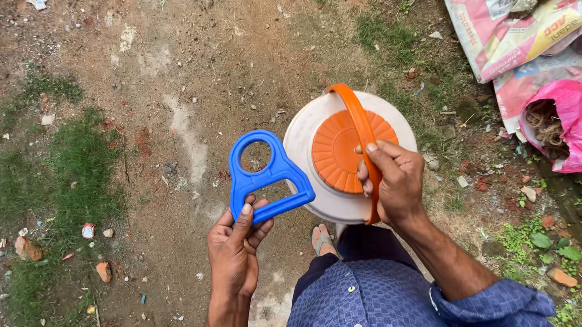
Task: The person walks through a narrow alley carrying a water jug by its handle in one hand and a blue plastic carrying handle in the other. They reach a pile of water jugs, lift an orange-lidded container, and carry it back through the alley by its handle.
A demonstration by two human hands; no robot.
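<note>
Ground: bare dirt (197, 59), grass patches (78, 165) at nine o'clock.
Around: sacks (530, 37) at two o'clock.
My fingers: left hand (235, 243) grips blue handle (263, 179); right hand (396, 182) holds the jug's (344, 153) orange strap (356, 114).

hands (235, 247) 2 | blue handle (264, 177) 1 | white container (344, 156) 1 (orange lid) | sacks (517, 29) 3

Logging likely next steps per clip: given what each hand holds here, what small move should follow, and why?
Probably bring the blue plastic ring-ended handle in the left hand over the orange ribbed cap of the white round container. The right hand hangs that container by its orange strap, and the ring sits just beside the cap.
</note>
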